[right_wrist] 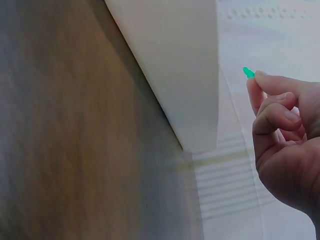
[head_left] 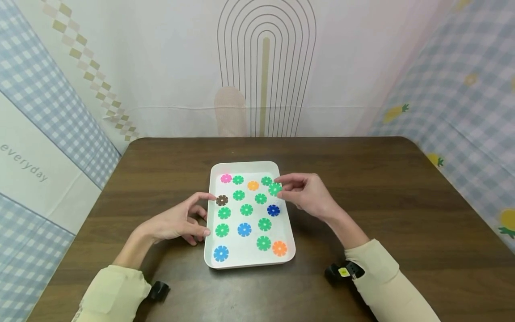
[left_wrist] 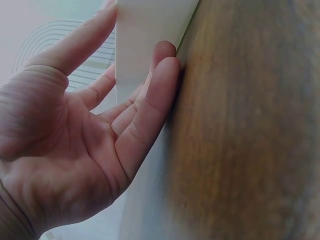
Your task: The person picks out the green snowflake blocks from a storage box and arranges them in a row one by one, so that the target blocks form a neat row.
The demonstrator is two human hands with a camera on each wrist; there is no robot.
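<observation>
A white rectangular tray point(head_left: 241, 264) holds several notched snowflake discs, most of them green. My right hand point(head_left: 307, 194) pinches a green snowflake disc point(head_left: 275, 189) between thumb and fingertips above the tray's right edge. In the right wrist view that green disc point(right_wrist: 248, 73) shows nearly edge-on at the fingertips of the right hand point(right_wrist: 285, 130). My left hand point(head_left: 179, 221) touches the tray's left side, thumb at the rim, index finger reaching to the edge beside a brown disc point(head_left: 222, 200). The left wrist view shows this left hand point(left_wrist: 95, 130) loosely spread against the tray wall point(left_wrist: 145, 45).
Inside the tray lie a pink disc point(head_left: 226, 178), a dark blue disc point(head_left: 273, 210), light blue discs and orange discs. The tray stands on a dark wooden table point(head_left: 382, 201). Printed cloth point(head_left: 173, 67) hangs behind the table and at both sides.
</observation>
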